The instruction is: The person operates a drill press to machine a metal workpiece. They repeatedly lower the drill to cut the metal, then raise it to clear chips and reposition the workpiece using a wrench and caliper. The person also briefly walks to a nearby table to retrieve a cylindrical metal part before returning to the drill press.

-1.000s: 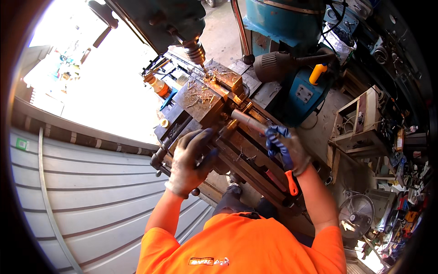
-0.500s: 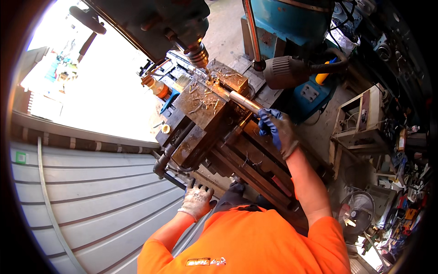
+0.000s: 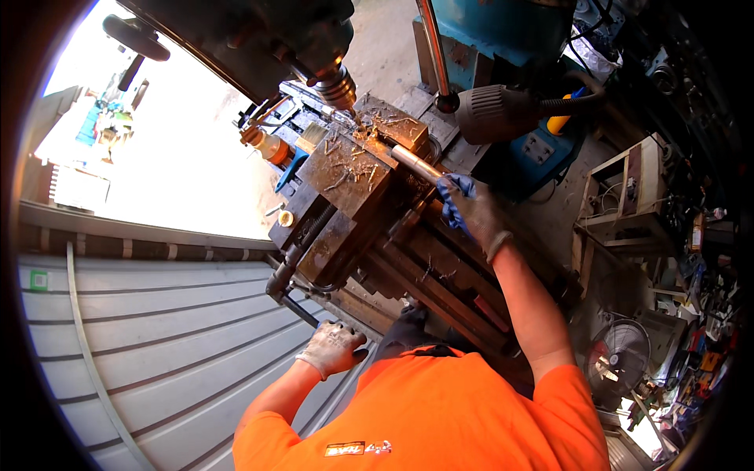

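Note:
My right hand (image 3: 473, 208), in a grey and blue work glove, is closed around a round metal bar (image 3: 416, 164). The bar's far end reaches the gap between the jaws of a heavy machine vise (image 3: 353, 177) covered in metal chips. At the lower left, my left hand (image 3: 334, 348), in a pale work glove, has its fingers curled at the end of the vise's crank handle (image 3: 301, 312). Above the jaws hangs the machine's spindle chuck (image 3: 338, 88) with a cutting tool, whose tip is hard to make out among the chips.
A dark lamp (image 3: 495, 114) on a flexible neck hangs right of the vise, before a blue-green machine (image 3: 503, 39). Slotted rails (image 3: 440, 298) lie below the vise. To the right stand a wooden stand (image 3: 624, 188) and a fan (image 3: 619, 353); a ribbed metal wall (image 3: 173, 337) is at left.
My left hand's fingers, more spread before, are now curled at the crank handle. My right hand keeps hold of the bar. The view has shifted slightly.

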Demonstrator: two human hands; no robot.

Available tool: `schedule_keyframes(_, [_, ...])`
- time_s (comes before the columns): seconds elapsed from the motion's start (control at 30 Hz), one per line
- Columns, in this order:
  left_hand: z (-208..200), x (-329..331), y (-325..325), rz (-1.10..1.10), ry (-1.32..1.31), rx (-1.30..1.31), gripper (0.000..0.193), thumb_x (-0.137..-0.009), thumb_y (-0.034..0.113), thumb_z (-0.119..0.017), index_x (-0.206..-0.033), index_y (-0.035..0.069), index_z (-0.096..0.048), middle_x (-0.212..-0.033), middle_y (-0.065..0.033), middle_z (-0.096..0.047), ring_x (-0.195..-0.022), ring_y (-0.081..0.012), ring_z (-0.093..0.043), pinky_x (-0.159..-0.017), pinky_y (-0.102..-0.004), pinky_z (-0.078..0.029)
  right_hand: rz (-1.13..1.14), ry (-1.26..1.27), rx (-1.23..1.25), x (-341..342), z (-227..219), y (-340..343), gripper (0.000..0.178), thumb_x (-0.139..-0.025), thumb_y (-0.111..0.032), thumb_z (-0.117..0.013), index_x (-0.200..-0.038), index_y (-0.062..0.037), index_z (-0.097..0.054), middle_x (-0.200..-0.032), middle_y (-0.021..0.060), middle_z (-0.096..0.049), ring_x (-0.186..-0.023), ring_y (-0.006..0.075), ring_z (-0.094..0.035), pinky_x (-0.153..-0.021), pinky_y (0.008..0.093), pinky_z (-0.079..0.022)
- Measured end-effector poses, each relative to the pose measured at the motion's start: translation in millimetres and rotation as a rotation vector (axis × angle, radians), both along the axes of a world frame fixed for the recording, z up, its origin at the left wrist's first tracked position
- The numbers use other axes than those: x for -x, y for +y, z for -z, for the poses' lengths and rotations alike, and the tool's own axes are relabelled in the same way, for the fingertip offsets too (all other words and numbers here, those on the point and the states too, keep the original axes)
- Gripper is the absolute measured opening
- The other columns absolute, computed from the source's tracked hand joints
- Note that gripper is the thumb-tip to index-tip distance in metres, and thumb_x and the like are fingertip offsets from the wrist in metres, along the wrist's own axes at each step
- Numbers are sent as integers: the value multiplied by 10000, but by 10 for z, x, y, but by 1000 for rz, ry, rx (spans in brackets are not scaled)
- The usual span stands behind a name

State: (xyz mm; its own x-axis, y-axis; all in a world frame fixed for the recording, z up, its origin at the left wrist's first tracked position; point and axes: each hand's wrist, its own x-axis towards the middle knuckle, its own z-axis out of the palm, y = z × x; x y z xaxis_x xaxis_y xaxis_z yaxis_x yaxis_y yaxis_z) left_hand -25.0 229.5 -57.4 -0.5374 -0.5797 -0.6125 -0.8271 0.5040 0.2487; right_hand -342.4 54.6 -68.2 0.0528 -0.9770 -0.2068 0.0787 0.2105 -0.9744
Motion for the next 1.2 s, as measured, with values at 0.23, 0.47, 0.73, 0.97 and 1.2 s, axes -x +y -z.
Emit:
schedule_keyframes(0.23, [130, -56, 4, 22, 28, 8, 245, -926, 406, -597, -969, 191, -706, -696, -74, -677, -699, -304, -682, -694, -458, -504, -41, 110, -84, 66, 75, -44, 348, -941, -403, -701, -961, -56, -681, -645, -74, -522, -559, 19, -472, -487, 213, -403])
schedule_keyframes(0.47, [39, 155, -249, 24, -261, -353, 414, -916, 482, -570, -1018, 114, -729, -982, -150, -732, -963, -356, -696, -819, -470, -549, -24, 142, -56, 63, 1, -24, 381, -934, -421, -704, -933, -40, -691, -628, -59, -530, -554, 33, -467, -497, 243, -399])
schedule_keyframes(0.73, [-79, 162, -235, 169, -344, -428, 423, -911, 483, -577, -1025, 115, -752, -1034, -119, -736, -998, -342, -692, -836, -460, -551, 52, 329, 24, 67, 438, -106, 452, -928, -436, -692, -900, 14, -665, -639, 59, -595, -595, 142, -541, -582, 349, -479])
schedule_keyframes(0.97, [0, 124, -159, 159, -380, -403, 334, -901, 347, -549, -1016, 111, -755, -1028, -126, -736, -991, -342, -696, -832, -457, -552, -22, 307, -20, 8, 267, -105, 475, -913, -473, -687, -922, 2, -674, -732, 139, -670, -677, 231, -661, -653, 392, -520])
schedule_keyframes(1.2, [74, 120, -201, 204, -394, -465, 308, -869, 266, -547, -1013, 95, -758, -1038, -139, -736, -1003, -344, -697, -834, -451, -555, 27, 367, -37, 12, 170, -74, 450, -918, -453, -681, -912, -3, -677, -732, 142, -671, -688, 255, -686, -661, 398, -539])
